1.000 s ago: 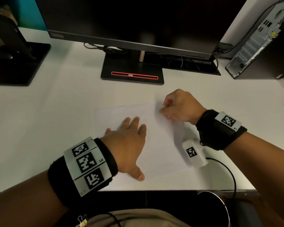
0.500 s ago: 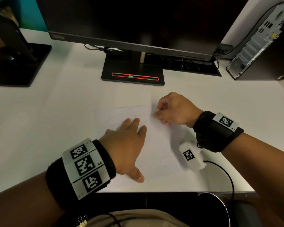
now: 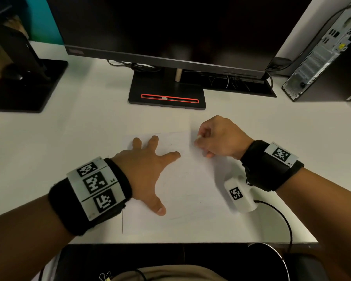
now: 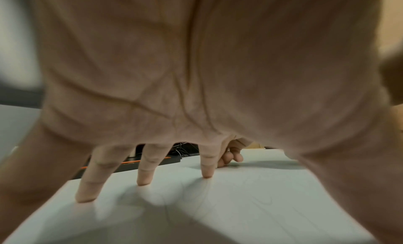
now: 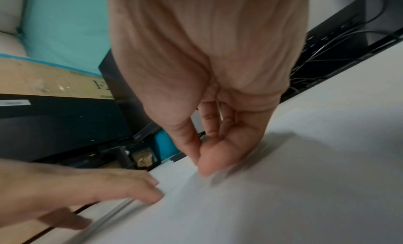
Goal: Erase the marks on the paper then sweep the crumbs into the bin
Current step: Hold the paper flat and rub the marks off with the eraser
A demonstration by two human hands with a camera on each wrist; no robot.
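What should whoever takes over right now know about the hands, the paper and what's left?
Left hand: flat, fingers spread, pressing the paper to the desk.
Right hand: fingers curled, pinching a small white eraser at the paper's far right corner.
Done: erasing under way; faint marks remain.
Left: finish erasing, then sweep crumbs into the bin below the desk edge. Crumbs too small to see.

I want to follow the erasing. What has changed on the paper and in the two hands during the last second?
The right hand, pinching a small white eraser, slid left along the far edge of the paper, then partly back, a rubbing stroke. The left hand stayed flat, pressing the sheet down. The paper and the monitor stand did not move.
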